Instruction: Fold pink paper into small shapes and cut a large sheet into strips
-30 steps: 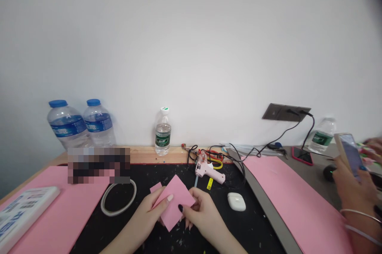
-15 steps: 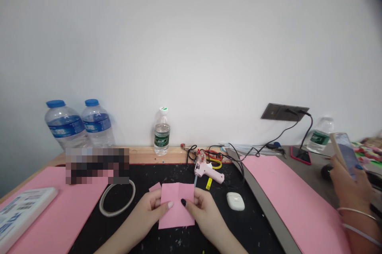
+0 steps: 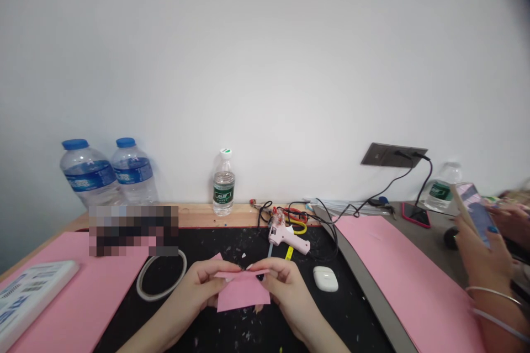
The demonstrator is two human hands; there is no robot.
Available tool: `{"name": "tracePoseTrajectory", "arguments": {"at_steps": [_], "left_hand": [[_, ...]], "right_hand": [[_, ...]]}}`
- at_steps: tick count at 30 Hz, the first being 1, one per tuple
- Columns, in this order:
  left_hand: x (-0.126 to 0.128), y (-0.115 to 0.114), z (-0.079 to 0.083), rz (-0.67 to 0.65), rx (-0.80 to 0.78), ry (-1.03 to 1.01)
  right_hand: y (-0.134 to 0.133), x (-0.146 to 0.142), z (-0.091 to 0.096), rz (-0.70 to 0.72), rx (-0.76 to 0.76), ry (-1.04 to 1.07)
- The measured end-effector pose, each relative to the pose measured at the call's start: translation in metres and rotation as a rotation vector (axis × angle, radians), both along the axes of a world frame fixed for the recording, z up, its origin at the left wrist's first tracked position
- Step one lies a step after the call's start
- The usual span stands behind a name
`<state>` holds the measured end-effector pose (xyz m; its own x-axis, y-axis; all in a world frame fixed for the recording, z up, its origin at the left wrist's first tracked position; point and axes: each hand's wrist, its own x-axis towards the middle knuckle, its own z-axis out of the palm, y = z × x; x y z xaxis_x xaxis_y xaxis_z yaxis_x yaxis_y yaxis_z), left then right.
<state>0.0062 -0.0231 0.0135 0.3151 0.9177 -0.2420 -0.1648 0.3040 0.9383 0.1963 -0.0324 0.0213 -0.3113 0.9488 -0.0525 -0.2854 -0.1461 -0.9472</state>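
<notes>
background: white wall [image 3: 265, 66] behind a wooden desk [image 3: 207, 215], with a black cutting mat [image 3: 351, 309] flecked with scraps.
left hand [image 3: 192, 292]: at 7 o'clock on the mat, holding the left side of the pink sheet [image 3: 243, 293].
right hand [image 3: 285, 292]: at 5 o'clock on the mat, holding the sheet's right side.
fingers [image 3: 227, 267]: on both hands pressed together, pinching the sheet's top edge.
pink sheet: at 6 o'clock on the mat, held up off it between both hands.
around the hands: pink glue gun [image 3: 287, 241] at 12 o'clock, white earbud case [image 3: 325, 279] at 3 o'clock, tape ring [image 3: 139, 289] at 9 o'clock, pink scrap [image 3: 216, 257] at 11 o'clock.
nearby person: another person's hand [image 3: 482, 259] at far 3 o'clock, holding up a phone [image 3: 472, 212].
</notes>
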Motion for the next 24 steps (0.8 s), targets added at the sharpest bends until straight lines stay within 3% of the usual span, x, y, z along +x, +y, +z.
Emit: {"name": "tracePoseTrajectory", "arguments": {"at_steps": [10, 13, 18, 24], "left_hand": [[-0.005, 0.002, 0.008, -0.048, 0.225, 0.23], [-0.008, 0.0, 0.007, -0.083, 0.207, 0.166], [-0.003, -0.001, 0.005, -0.144, 0.242, 0.223], [0.006, 0.003, -0.006, -0.164, 0.067, 0.244]], "right_hand": [[-0.001, 0.0, 0.002, -0.008, -0.03, 0.057], [0.0, 0.001, 0.002, -0.018, -0.01, 0.085], [0.005, -0.004, -0.006, -0.036, 0.013, -0.15], [0.007, -0.009, -0.018, -0.03, -0.033, -0.231]]}}
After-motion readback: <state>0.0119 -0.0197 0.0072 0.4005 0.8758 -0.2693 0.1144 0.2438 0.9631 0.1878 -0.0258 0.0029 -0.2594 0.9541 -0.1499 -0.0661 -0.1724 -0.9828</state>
